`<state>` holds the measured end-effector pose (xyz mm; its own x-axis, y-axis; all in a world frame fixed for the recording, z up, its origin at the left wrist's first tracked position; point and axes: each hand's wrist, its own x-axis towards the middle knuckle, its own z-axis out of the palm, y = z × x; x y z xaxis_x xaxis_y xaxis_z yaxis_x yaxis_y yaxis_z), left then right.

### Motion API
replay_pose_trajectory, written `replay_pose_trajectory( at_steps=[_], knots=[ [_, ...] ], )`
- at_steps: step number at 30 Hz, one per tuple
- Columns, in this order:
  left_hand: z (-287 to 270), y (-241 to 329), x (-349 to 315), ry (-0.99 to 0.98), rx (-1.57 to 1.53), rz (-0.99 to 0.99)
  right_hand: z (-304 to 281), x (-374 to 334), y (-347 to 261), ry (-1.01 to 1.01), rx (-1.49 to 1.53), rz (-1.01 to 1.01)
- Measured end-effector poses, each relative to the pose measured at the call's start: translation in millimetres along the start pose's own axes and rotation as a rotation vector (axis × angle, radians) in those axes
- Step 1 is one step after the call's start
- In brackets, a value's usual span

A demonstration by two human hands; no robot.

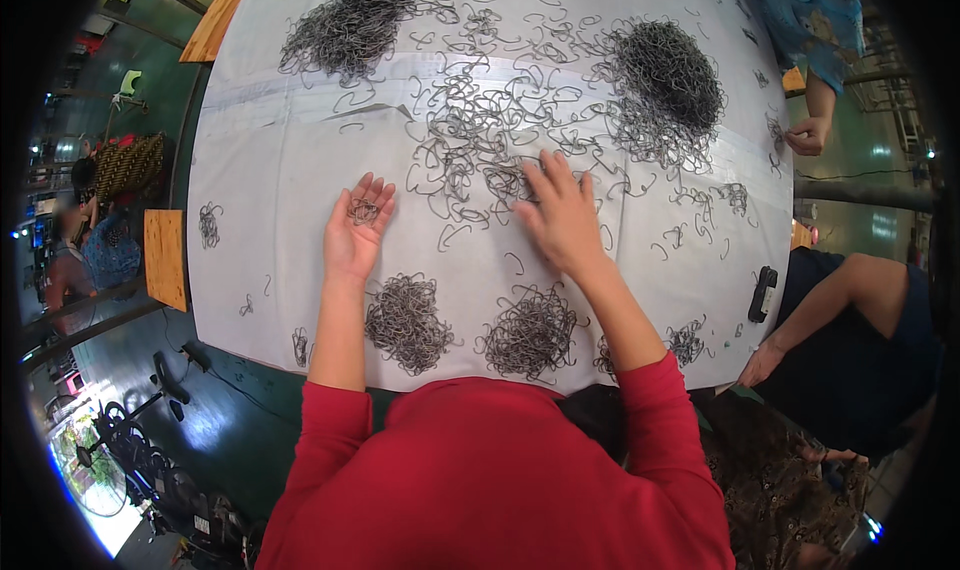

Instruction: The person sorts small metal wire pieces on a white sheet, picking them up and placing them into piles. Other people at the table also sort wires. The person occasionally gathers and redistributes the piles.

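Palm up over the white-covered table (270,170), my left hand (358,232) cups a few bent metal hooks (363,210) in its curled fingers. My right hand (563,212) reaches palm down to the near edge of a wide scatter of loose hooks (470,130), fingers spread and touching some of them. Whether anything sits under those fingertips is hidden. Close to my body lie two heaps of similar hooks, a left heap (408,322) and a right heap (532,335), between my forearms.
Large dark hook piles stand at the far left (350,25) and far right (668,80). A black oblong object (764,294) lies by the right edge. Another person's hand (808,136) touches small hooks at the right; a second person's hand (763,362) rests at the near right corner.
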<state>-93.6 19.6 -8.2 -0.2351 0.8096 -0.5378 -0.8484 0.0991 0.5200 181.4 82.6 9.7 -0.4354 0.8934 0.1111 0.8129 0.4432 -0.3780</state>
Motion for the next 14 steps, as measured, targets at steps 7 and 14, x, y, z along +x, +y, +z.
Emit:
replay_pose_trajectory(
  at_steps=[7,14],
  knots=[
    [-0.5,0.8,-0.4,0.027,0.016,0.014,-33.2,71.7,89.1,0.106,0.087,0.096],
    [-0.2,-1.8,0.5,0.041,0.038,0.029,-37.1,97.1,112.9,-0.124,-0.162,-0.137]
  ],
)
